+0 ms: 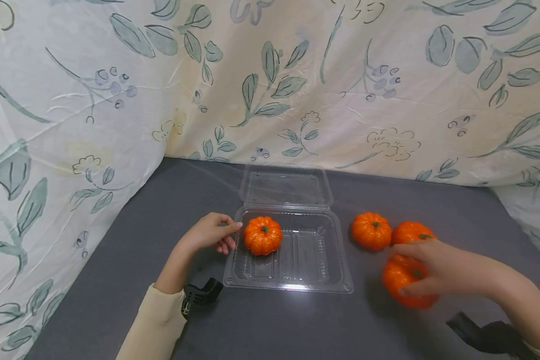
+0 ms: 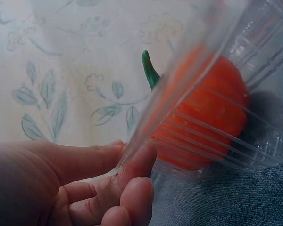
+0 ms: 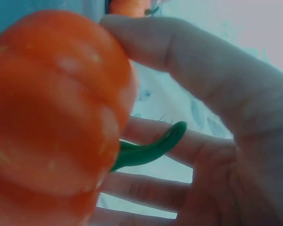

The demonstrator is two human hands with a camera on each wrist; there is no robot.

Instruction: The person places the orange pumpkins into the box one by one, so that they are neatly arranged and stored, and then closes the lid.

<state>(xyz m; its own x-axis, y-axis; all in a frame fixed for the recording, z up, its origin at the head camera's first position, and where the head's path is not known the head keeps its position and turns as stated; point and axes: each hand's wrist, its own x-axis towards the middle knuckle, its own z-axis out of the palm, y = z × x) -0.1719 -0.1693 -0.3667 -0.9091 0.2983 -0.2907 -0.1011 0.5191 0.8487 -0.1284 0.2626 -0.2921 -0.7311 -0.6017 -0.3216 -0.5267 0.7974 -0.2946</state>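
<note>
Pumpkin (image 3: 56, 117) points its stem palmward, we note, gripped by the right hand (image 1: 452, 267); left hand (image 1: 211, 232) pinches left rim of box (image 1: 303, 255).

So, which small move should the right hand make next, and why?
Probably, carry the held orange pumpkin leftward, above the bare right part of the clear clamshell container. The right hand grips this pumpkin, the container's lid lies open, another pumpkin sits inside toward the left, and the left hand pinches the container's edge.
</note>
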